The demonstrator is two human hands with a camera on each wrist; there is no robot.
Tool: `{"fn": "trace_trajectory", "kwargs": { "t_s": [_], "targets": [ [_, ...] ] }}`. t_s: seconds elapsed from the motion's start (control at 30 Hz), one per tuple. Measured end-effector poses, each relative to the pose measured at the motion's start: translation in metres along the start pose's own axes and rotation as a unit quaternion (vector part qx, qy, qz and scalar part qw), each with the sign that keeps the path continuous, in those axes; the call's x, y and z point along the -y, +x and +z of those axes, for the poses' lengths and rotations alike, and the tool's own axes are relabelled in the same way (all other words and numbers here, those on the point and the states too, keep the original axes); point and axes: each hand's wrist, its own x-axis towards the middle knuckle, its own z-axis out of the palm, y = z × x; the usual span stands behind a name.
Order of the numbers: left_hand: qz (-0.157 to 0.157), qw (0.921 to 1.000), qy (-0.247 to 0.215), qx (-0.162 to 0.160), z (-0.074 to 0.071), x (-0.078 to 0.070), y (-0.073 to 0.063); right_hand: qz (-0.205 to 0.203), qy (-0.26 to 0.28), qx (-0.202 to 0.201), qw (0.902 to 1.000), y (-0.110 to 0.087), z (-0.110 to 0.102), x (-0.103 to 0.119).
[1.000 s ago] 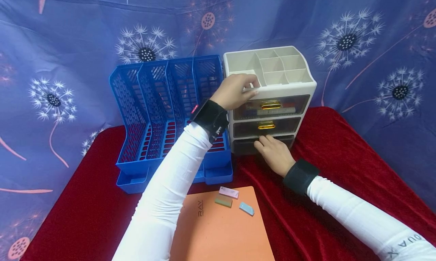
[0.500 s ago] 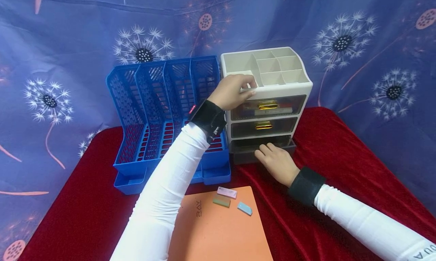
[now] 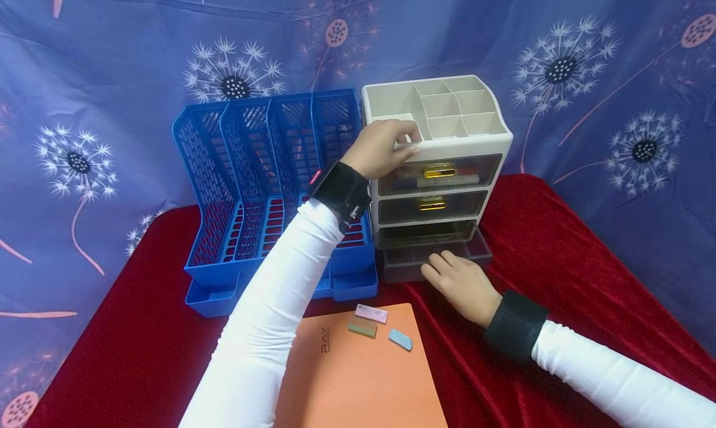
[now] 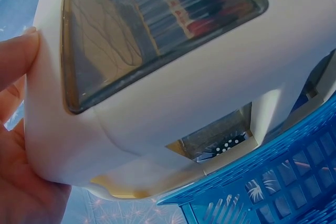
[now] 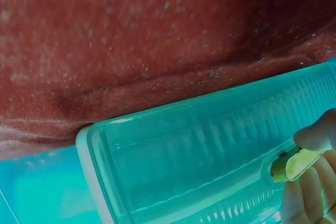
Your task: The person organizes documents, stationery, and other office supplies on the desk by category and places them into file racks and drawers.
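Observation:
A white desktop organizer (image 3: 442, 145) with dark see-through drawers stands at the back. My left hand (image 3: 386, 147) grips its top front edge at the left, fingers inside the upper tray and thumb on the front. In the left wrist view that hand (image 4: 26, 129) holds the organizer's white corner (image 4: 47, 145). The bottom drawer (image 3: 403, 265) is pulled well out, and dividers show inside it. My right hand (image 3: 461, 285) is at the drawer's front. In the right wrist view its thumb and fingers pinch the gold handle (image 5: 296, 165) of that drawer.
A blue file rack (image 3: 274, 186) stands against the organizer's left side. In front lies an orange board (image 3: 363, 378) carrying a pink eraser (image 3: 371, 314), a green eraser (image 3: 362, 330) and a blue eraser (image 3: 400, 339). Dark red cloth (image 3: 559, 260) covers the table.
My right hand has drawn the bottom drawer out toward me, from nearly closed to well extended. The left hand has kept its grip on the organizer's top edge.

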Motion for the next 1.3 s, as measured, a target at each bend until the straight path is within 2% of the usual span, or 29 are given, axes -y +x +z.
{"fn": "trace_trajectory", "kwargs": {
  "t_s": [0.4,0.67,0.93,1.3],
  "targets": [
    [-0.001,1.0,-0.001,0.003,-0.001,0.0,0.0,-0.003,-0.003,-0.006,1.0,-0.013,-0.008,0.009],
    [0.001,1.0,-0.001,0.005,-0.001,0.0,0.0,-0.011,0.0,-0.043,0.999,-0.014,-0.008,0.016],
    [-0.001,1.0,-0.008,0.001,-0.001,0.0,0.0,-0.015,-0.008,-0.052,0.9985,-0.013,-0.009,0.02],
    [0.002,1.0,-0.007,0.001,0.0,0.0,0.0,-0.019,-0.016,-0.033,0.9991,-0.014,-0.012,0.022]
  ]
}}
